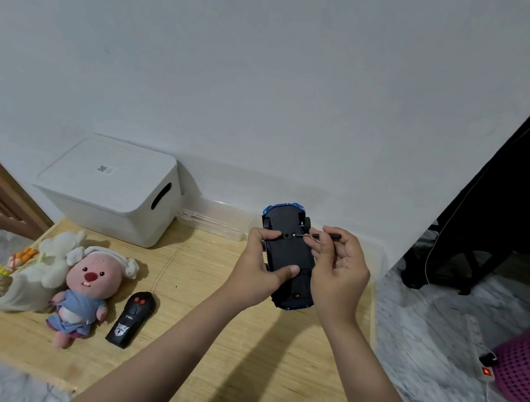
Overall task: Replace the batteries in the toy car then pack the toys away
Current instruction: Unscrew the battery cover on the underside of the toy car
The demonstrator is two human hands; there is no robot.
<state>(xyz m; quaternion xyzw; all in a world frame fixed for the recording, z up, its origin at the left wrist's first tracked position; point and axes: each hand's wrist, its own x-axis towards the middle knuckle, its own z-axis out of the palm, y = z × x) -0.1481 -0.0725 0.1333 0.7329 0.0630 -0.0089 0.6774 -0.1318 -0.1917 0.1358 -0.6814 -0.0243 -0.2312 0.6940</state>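
Observation:
My left hand [259, 266] grips a blue toy car [288, 252], held upside down above the mat so its black underside faces me. My right hand [338, 272] pinches a small black screwdriver [327, 235]. Its thin tip rests on a screw near the middle of the car's underside. A black remote control [133, 318] with red buttons lies on the mat to the left. Beside it lie a pink plush doll [85, 291] in a blue dress and a white plush toy [43, 268].
A white lidded storage box [112, 186] stands against the wall at the back left, a clear plastic tray [217, 218] beside it. All sit on a woven mat [204, 328]. A pink basket [525, 373] and a power strip [486, 370] lie on the floor at right.

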